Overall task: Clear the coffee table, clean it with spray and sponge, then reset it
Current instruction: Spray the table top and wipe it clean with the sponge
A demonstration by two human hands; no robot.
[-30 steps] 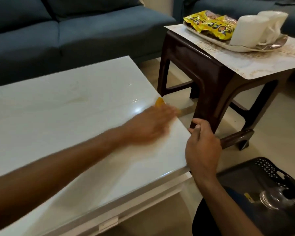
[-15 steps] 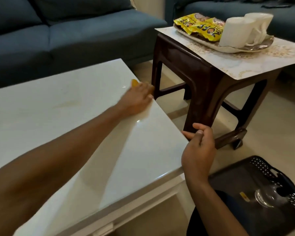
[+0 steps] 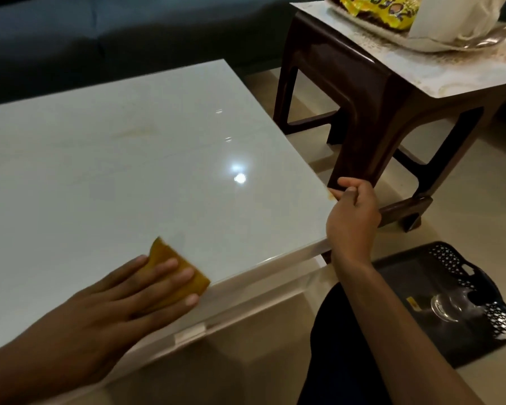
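The white glossy coffee table [image 3: 135, 159] fills the left and middle of the view. My left hand [image 3: 135, 290] lies flat with spread fingers on a yellow sponge [image 3: 170, 258], pressing it onto the tabletop close to the near edge. My right hand [image 3: 352, 217] grips the table's right near corner, thumb on top and fingers curled under the edge. A faint yellowish smear [image 3: 135, 131] shows on the tabletop further back.
A dark brown side table [image 3: 357, 83] stands at the right, bearing a patterned mat, a tray [image 3: 438, 43] with yellow snack packets [image 3: 380, 7] and white cups [image 3: 450, 16]. A black basket [image 3: 450, 302] holding a glass [image 3: 447, 306] sits on the floor. A blue sofa [image 3: 100, 33] runs behind.
My left hand has drawn the sponge from the table's far right edge back to the near edge. My right hand keeps its grip on the corner. The view has tilted down.
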